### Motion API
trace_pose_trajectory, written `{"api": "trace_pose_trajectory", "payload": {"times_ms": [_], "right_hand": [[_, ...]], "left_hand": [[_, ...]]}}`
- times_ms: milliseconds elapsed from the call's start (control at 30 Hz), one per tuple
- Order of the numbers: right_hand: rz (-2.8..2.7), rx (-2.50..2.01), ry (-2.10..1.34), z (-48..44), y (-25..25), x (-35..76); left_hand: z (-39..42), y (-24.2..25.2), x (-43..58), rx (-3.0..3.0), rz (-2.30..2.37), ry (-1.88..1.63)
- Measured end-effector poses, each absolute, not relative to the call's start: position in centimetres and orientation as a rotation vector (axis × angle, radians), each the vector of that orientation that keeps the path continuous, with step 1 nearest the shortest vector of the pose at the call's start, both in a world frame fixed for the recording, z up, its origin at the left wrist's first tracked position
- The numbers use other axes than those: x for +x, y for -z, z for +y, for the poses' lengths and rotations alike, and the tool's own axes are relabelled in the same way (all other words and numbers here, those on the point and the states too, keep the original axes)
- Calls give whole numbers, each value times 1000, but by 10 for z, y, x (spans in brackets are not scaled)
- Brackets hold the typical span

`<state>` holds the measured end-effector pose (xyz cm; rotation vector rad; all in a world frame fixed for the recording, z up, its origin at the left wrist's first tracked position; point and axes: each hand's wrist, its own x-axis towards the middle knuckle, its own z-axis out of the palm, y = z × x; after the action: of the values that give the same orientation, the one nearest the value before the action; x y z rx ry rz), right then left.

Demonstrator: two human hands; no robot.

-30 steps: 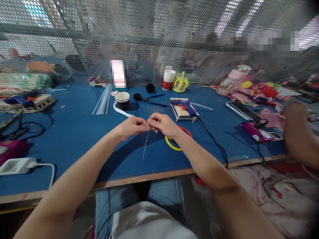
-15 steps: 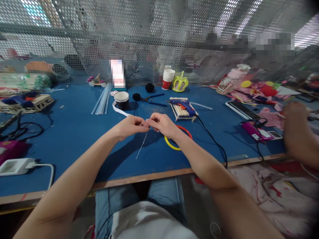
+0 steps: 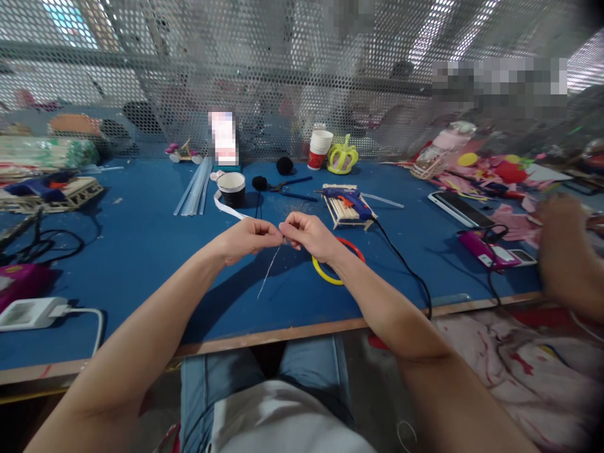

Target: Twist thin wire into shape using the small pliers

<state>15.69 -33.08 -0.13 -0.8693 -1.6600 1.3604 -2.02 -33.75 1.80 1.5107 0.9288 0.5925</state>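
Note:
My left hand (image 3: pixel 255 239) is closed, thumb and forefinger pinched together above the blue table. A thin, whitish, glittery strand (image 3: pixel 268 272) hangs slantwise from its fingertips. My right hand (image 3: pixel 306 235) is pinched too, its tips meeting those of the left; what lies between them is too small to make out. Under my right wrist rests a red and yellow ring (image 3: pixel 329 277), partly covered. Behind the left hand, white ribbon (image 3: pixel 229 209) trails from beside a black tub with a white rim (image 3: pixel 231 189). Blue-handled pliers (image 3: pixel 295 189) and black pompoms (image 3: pixel 284 166) lie beyond.
A blue glue gun (image 3: pixel 348 201) rests on a wooden-stick stand, its cord running off the front edge. Clear glue sticks (image 3: pixel 194 189), paper cups (image 3: pixel 319 151) and a yellow crown (image 3: pixel 342 156) stand farther back. At right, a co-worker's arm (image 3: pixel 569 258) is near a phone (image 3: pixel 460 209).
My two hands have shifted very slightly, still pinched together. The hanging strand has swung a little. The view has moved marginally; objects on the table look unmoved.

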Motion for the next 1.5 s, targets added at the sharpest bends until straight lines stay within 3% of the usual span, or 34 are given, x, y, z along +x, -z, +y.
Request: {"api": "trace_pose_trajectory", "payload": {"times_ms": [367, 633, 1033, 1300, 1500], "right_hand": [[-1747, -989, -1234, -331, 3, 157], [-1591, -811, -1498, -332, -4, 156], [-1694, -1032, -1070, -334, 0, 154], [-1610, -834, -1426, -333, 0, 155], [-1607, -840, -1440, -332, -3, 157]], "left_hand": [[-340, -16, -15, 1616, 968, -635], [-340, -18, -17, 1455, 894, -604], [-343, -18, -12, 1651, 993, -680], [-340, -17, -16, 1526, 971, -619], [-340, -22, -21, 1598, 948, -550]]}}
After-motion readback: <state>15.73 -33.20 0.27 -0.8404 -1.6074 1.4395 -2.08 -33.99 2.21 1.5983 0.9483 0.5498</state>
